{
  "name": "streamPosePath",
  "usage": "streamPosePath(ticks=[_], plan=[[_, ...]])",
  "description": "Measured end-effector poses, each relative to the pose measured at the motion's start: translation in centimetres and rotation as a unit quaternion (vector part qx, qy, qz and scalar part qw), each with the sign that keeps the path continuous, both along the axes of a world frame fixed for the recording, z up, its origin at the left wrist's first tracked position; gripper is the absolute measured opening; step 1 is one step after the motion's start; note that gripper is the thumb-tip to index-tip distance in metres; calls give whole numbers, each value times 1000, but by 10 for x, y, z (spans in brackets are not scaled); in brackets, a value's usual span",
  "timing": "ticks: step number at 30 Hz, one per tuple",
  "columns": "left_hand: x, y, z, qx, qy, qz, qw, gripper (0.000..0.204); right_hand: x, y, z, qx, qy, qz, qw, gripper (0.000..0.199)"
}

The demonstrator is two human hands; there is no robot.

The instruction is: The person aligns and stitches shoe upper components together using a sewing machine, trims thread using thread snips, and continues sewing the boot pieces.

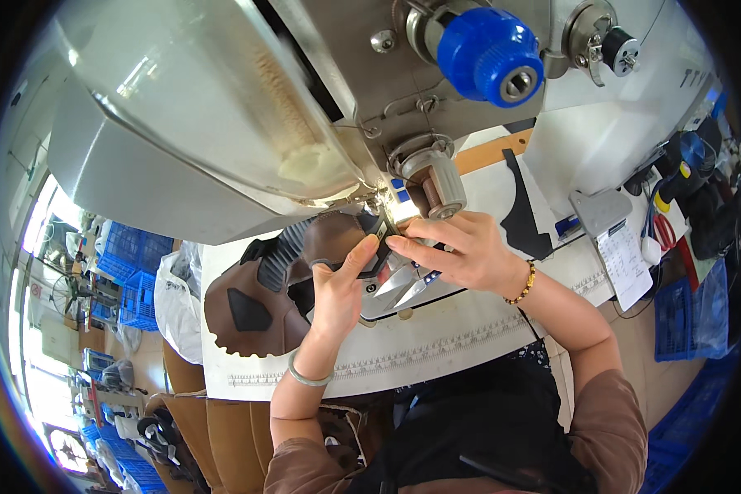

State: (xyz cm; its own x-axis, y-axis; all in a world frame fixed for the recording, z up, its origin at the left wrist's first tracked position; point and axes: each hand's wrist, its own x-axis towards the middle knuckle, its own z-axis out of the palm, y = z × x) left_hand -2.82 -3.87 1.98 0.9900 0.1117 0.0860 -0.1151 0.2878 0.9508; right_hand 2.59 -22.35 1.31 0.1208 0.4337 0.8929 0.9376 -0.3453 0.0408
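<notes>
A brown and black shoe upper, with a ribbed grey section and a notched lower edge, lies under the head of a sewing machine. My left hand pinches a black edge of it between thumb and fingers, close to the lit needle area. Facing it, my right hand has thumb and fingers pressed together at the same black edge. Metal scissors with blue on them show beneath my right hand; whether its curled fingers also hold them I cannot tell.
A thread bobbin and a blue knob sit on the machine close above my hands. A printed ruler strip crosses the white table. A black cut piece lies to the right, near a clipboard with paper. Blue crates stand left.
</notes>
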Motion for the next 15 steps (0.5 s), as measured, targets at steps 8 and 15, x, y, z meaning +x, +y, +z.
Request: streamPosePath(ticks=[8, 15], plan=[[6, 2, 4, -13, -22, -25, 999, 10, 1, 6, -8, 27, 12, -7, 1000, 43], [9, -4, 16, 6, -30, -17, 999, 12, -1, 6, -10, 25, 23, -31, 999, 49]])
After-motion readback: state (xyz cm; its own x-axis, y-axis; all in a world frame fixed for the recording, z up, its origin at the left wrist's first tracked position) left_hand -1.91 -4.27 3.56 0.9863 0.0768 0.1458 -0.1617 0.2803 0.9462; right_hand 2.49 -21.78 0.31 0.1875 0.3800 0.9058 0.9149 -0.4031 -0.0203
